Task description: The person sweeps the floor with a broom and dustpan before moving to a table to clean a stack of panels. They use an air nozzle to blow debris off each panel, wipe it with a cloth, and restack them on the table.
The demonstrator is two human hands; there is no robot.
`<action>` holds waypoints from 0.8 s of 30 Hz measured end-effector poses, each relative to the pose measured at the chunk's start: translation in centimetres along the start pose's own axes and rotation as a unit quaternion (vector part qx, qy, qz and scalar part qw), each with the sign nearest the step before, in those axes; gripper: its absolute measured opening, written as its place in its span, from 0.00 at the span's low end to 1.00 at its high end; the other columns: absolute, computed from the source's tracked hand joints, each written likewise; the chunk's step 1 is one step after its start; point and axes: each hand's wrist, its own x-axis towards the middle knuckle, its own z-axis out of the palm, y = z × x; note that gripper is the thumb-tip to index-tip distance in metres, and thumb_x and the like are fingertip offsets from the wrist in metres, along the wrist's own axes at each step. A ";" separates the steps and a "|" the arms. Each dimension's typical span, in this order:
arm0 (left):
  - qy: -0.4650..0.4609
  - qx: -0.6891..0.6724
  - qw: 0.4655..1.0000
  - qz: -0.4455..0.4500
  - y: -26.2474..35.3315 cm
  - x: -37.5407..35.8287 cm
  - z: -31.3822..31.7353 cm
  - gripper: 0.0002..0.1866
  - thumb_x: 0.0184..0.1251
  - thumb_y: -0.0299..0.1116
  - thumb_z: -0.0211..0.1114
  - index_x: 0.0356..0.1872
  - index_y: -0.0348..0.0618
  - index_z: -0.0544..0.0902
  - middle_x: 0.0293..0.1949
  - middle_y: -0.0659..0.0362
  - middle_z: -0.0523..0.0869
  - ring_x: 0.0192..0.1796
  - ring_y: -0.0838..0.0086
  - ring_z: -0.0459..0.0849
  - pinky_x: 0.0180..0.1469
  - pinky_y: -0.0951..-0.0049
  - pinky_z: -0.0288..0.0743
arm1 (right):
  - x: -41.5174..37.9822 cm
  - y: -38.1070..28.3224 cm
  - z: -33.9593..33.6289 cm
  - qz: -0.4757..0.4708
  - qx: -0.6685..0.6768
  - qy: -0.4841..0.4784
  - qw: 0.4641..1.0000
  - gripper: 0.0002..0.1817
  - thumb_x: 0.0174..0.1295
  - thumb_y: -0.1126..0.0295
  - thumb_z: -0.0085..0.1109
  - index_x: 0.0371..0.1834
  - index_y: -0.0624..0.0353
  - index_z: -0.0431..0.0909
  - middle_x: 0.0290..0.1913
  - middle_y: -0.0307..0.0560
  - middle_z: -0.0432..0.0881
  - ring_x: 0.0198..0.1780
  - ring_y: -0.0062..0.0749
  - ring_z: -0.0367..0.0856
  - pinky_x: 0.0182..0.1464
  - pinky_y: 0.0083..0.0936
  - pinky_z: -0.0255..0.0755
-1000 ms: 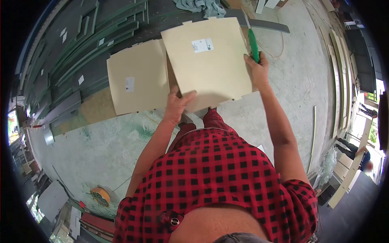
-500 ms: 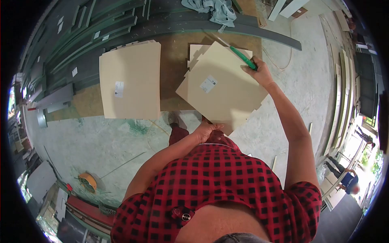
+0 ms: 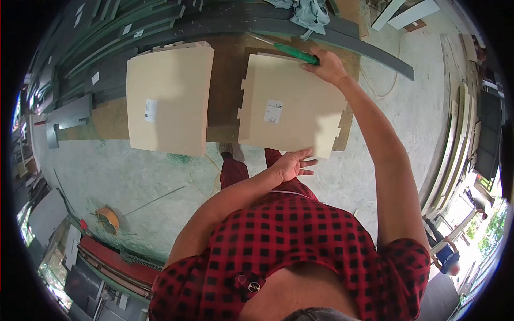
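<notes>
Grips a green-handled tool with a thin metal shaft [image 3: 294, 52] in the right hand [image 3: 327, 65], with fingers closed round the rear end of the handle, at the far right part of a stack of flat cream panels with notched side edges [image 3: 305, 96]. Aims the shaft to the left, beyond the far edge of that stack. Reaches the left hand [image 3: 292, 165] across to the near edge of the stack, with fingers spread apart and empty, perhaps touching the edge with the thumb side, though hard to judge from above. On top of the stack, a white printed paper label [image 3: 273, 111]. Under it, a brown flat board surface [image 3: 225, 80]. To its left, across a gap, a second pile of cream panels [image 3: 168, 99], also labelled. Beyond its far edge, a long dark grey strip [image 3: 369, 49] and a crumpled grey-blue cloth [image 3: 311, 18].
</notes>
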 end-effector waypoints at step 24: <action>0.361 0.401 0.696 0.474 8.3 -4.9 -5.4 0.33 0.61 0.41 0.64 0.62 0.35 0.61 0.63 0.47 0.62 0.63 0.70 0.64 0.58 0.69 0.66 | -21.1 6.1 7.8 0.346 0.439 0.331 0.760 0.09 0.52 0.75 0.63 0.34 0.60 0.72 0.29 0.38 0.75 0.31 0.21 0.71 0.34 0.22 0.66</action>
